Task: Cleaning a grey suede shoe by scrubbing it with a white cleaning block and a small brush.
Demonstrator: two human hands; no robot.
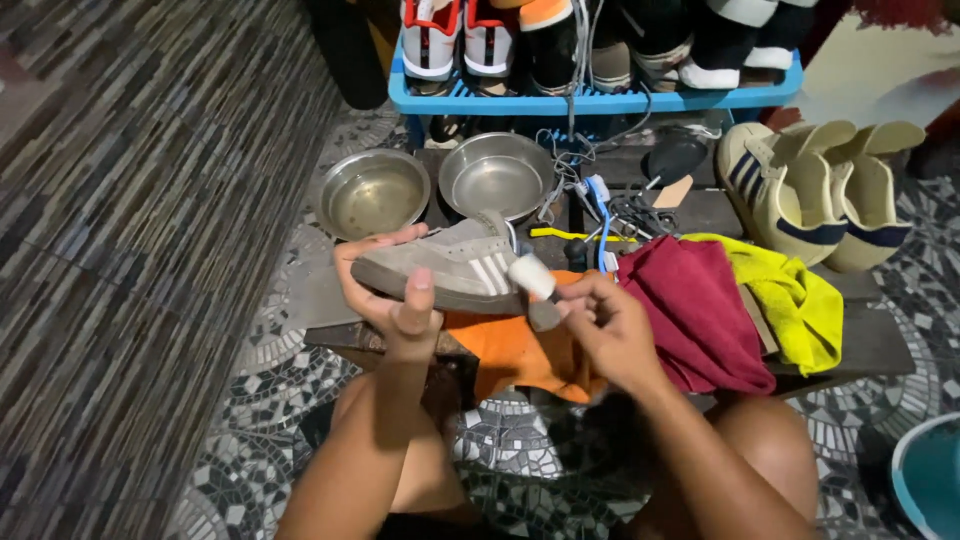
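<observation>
A grey suede sneaker (450, 265) with white stripes sits at centre, gripped in the left hand (390, 295); right hand (605, 325) fingers pinch a white eraser block (532, 275) against it; at two o'clock, red cloth (690, 310); at twelve, steel bowls (495, 175)

No packages, labels, signs or screens anywhere here, folks (not one, from twelve o'clock round to six).
</observation>
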